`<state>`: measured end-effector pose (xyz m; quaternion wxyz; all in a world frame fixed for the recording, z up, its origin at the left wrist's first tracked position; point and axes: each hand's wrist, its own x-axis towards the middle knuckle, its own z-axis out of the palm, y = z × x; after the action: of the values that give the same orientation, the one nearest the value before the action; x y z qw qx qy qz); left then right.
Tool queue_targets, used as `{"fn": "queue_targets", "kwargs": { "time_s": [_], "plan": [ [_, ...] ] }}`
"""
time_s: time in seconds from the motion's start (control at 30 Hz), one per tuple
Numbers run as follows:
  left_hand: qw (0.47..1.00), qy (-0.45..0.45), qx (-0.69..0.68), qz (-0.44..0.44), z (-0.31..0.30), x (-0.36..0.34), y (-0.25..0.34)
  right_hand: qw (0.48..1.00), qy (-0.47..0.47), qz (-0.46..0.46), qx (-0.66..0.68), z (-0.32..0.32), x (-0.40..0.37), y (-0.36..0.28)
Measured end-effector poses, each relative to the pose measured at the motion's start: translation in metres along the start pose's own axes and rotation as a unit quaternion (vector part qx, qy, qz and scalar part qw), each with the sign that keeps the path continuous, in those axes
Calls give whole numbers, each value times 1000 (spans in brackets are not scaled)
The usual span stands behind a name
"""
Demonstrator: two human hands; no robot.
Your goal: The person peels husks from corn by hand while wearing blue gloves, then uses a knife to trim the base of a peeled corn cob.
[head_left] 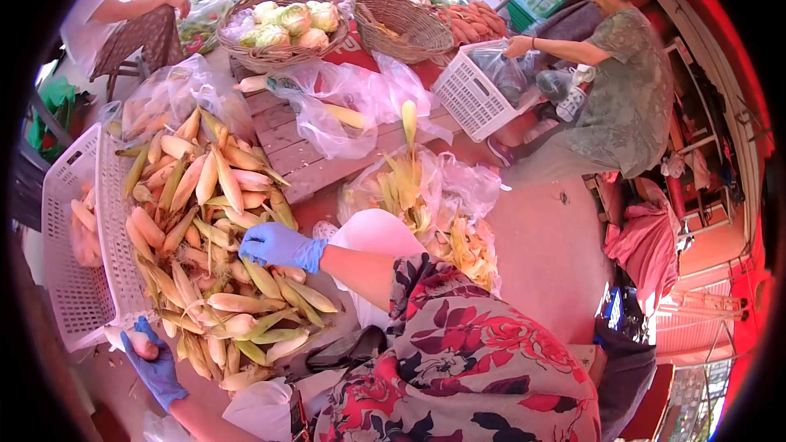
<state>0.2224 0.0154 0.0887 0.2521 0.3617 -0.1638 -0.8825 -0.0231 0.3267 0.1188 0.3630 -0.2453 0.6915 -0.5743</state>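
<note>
My left hand (155, 367), in a blue glove, is closed around a pale ear of corn (142, 345) beside the crate's lower corner. My right hand (277, 245), also in a blue glove, is over the pile of corn (205, 196). Its fingers are bunched together and bent down toward the ears; anything between them is hidden. Most ears in the pile keep some pale green or yellowish husk. To the left, a pink-white plastic crate (75, 299) holds a bag with several ears of corn (84, 221).
A wooden platform (282, 139) carries plastic bags (336, 98). Discarded husks (467, 250) lie near my knee. Behind are a basket of cabbages (282, 26), another wicker basket (401, 29) and sweet potatoes (473, 23). A person (622, 90) at right grips a white crate (475, 98); another person (123, 20) sits at upper left.
</note>
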Motion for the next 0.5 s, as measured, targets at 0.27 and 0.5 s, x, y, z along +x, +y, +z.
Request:
{"fn": "queue_targets", "kwargs": {
  "time_s": [0.27,0.5],
  "plan": [
    [987,42,-111,108,3,-45,3,992,-92,71,-51,51,11,6],
    [934,166,-166,270,-23,-87,31,962,-188,160,-119,133,46,26]
  ]
}}
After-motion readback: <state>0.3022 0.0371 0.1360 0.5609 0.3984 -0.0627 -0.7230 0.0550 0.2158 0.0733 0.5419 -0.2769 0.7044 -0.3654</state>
